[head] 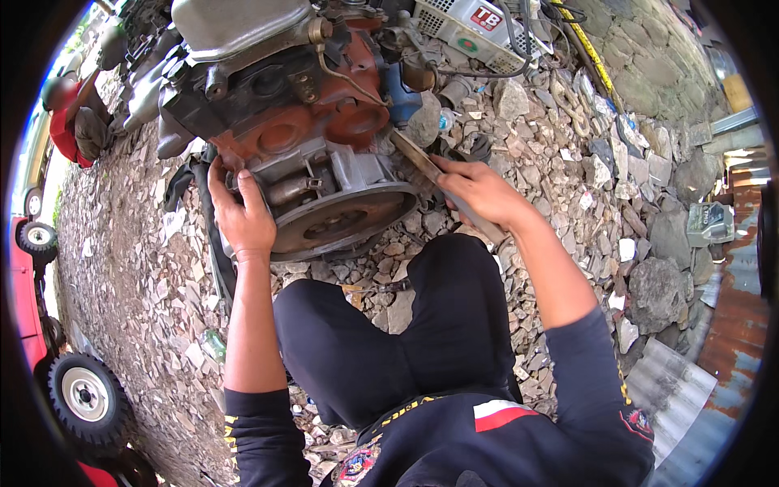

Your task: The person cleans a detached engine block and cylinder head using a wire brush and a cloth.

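Before me a dismounted engine sits on the rubble, with an orange-red painted block [316, 112] and a grey metal cover [240, 27] on top. Its round, rusty flywheel [347, 222] faces my knees, below a grey metal housing [365, 167]. My left hand [243, 213] grips the engine's left corner, thumb on top, fingers against the side. In my right hand [478, 189] is a long flat bar [417, 152], apparently wood. It slants across the engine's right side, its far tip beside the block. Whether the tip touches the engine is hard to see.
A blue oil filter [401, 97] is on the engine's right. Beyond stands a white plastic crate [468, 30] with cables. Broken stones [548, 164] cover the ground. A person in red [70, 125] crouches far left, above a red vehicle [27, 292]. Corrugated sheets [669, 389] lie right.
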A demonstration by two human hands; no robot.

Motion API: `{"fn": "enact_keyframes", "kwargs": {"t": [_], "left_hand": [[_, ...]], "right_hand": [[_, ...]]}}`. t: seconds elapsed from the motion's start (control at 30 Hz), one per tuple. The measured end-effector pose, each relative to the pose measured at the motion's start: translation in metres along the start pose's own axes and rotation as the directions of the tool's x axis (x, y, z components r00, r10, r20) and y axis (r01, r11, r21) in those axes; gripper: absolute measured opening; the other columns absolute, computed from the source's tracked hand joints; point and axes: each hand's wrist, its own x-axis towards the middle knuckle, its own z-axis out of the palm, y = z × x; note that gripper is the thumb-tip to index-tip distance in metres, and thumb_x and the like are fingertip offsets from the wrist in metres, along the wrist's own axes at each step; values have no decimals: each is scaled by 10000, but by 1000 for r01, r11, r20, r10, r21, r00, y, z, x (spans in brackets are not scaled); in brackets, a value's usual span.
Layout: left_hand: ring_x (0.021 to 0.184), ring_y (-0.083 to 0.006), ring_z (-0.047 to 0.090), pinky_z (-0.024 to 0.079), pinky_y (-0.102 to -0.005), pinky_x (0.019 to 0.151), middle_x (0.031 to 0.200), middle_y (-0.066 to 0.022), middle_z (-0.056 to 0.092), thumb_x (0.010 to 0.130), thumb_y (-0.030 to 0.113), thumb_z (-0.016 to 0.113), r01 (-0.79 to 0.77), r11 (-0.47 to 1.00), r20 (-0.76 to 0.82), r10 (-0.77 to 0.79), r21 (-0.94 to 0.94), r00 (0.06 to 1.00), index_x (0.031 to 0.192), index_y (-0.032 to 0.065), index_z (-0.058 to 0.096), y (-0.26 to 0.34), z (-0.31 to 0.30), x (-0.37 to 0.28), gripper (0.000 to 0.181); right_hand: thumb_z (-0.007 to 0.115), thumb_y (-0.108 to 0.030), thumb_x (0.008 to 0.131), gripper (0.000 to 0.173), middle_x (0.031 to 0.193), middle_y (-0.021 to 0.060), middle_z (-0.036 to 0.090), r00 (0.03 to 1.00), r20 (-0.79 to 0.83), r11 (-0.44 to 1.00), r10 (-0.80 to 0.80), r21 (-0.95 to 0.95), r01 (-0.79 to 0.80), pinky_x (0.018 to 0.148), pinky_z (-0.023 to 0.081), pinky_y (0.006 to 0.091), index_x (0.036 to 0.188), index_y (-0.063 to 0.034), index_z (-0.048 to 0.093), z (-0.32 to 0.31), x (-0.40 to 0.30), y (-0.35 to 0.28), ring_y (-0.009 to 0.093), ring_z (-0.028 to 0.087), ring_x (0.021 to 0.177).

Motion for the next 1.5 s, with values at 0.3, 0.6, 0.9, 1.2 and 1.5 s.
{"fn": "enact_keyframes", "kwargs": {"t": [0.3,0.6,0.9,1.2,1.5], "left_hand": [[1172,-307,547,419,-378,987,1293,-206,549,987,281,488,10,998,25,-12,65,1000,1394,-1,403,4,1,4,503],[1149,-337,568,451,-388,945,1309,-210,551,966,299,517,-13,999,1,13,37,1000,1386,6,427,-2,0,3,520],[1202,-345,525,400,-388,1014,1325,-235,521,979,290,501,1,1000,30,-1,20,1000,1391,-30,401,10,5,3,531],[1202,-343,523,399,-389,1014,1320,-232,523,976,270,497,-24,1000,11,24,18,1000,1384,-30,408,7,7,5,515],[1191,-360,533,407,-397,1004,1314,-240,532,965,290,508,1,997,11,-2,72,1000,1381,-20,417,7,2,2,526]], "right_hand": [[634,-350,923,726,1326,247,551,990,-53,971,-132,-210,118,1017,414,348,1461,37,338,-13,17,31,283,545,1223],[581,-143,935,498,1199,206,582,773,-101,748,-627,-355,561,994,428,376,1395,-11,444,11,12,35,366,561,1145],[570,-125,941,461,1286,202,556,870,-145,815,-471,-450,366,1010,439,380,1382,-29,478,-36,24,109,345,555,1178],[585,-87,914,440,1199,184,593,853,-116,744,-509,-557,368,921,482,429,1349,-81,517,-44,36,85,391,587,1086],[588,-116,898,413,1146,156,624,796,-17,603,-604,-663,444,930,472,437,1309,-85,566,-35,46,25,355,582,1090]]}}
